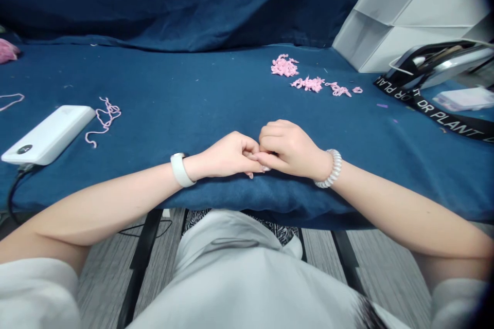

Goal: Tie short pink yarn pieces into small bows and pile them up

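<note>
one left hand [231, 155] and one right hand [291, 146] meet at the near edge of a counter [193, 95] draped in blue cloth, fingertips touching. both are drawn narrow: the left with thumb and fingers brought together, the right curled in, knuckles up. whether anything is pinched between them cannot be told, as the fingers hide the spot. a pale band [182, 170] circles the left wrist, a clear coil [329, 168] the right.

reckoned from the joined hands, with 12 o'clock straight ahead, a heap of pink pieces [284, 66] lies at 1 o'clock, well apart from the fingers. a looser cluster [307, 84] lies just beside it, and a short trail of pink loops [338, 89] runs on toward 2 o'clock. between 9 and 10 o'clock sits a tangled pink strand [106, 117], close against a white power bank [57, 131] at 9, black cable [15, 193] plugged in at its near end. a pink bundle [7, 51] is cut off by the frame at 10.

pale gray boxes [420, 41] stand between 1 and 2 o'clock; a black strap [434, 111] lettered "dr plant" stretches between 2 and 3.
</note>
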Demonstrator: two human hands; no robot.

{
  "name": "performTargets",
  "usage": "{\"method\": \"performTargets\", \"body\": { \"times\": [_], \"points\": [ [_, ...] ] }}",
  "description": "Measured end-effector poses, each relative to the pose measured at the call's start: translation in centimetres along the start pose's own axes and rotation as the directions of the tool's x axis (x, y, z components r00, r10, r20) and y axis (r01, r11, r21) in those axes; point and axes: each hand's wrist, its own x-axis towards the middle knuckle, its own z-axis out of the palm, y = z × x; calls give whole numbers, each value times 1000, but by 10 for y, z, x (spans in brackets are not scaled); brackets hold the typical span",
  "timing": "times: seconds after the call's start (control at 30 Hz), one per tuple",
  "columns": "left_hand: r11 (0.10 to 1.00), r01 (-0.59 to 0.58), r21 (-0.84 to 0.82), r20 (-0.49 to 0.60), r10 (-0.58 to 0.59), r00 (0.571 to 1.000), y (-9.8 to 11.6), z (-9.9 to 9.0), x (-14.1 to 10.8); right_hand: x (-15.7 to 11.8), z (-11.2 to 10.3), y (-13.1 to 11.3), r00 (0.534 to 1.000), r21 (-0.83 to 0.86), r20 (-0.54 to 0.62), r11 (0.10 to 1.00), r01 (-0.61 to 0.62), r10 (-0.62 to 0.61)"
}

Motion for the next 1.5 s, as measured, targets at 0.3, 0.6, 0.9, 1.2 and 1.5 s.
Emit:
{"method": "performTargets", "body": {
  "times": [0.3, 0.6, 0.9, 1.2, 1.5],
  "points": [
    [921, -53, -385, -62, 32, 998, -10, -5, 1, -3, -3, 6, 818, 572, 212, 611, -547, 534],
    [790, -120, -601, -167, 22, 986, -8, -3, 3, -3, -10, -5, 938, 242, -255, 955, -172, 233],
    [739, -182, -649, -336, -63, 940, -7, -5, 3, -9, -1, -9, 963, -157, -270, 986, -46, 2],
    [725, -167, -668, -356, -114, 927, -4, -2, 4, -8, 8, -11, 960, 131, -158, 969, -211, 230],
    [847, -280, -452, -302, 150, 941, -11, 0, -1, -2, -4, -4, 848, 538, -1, 715, -447, 531]
  ]
}}
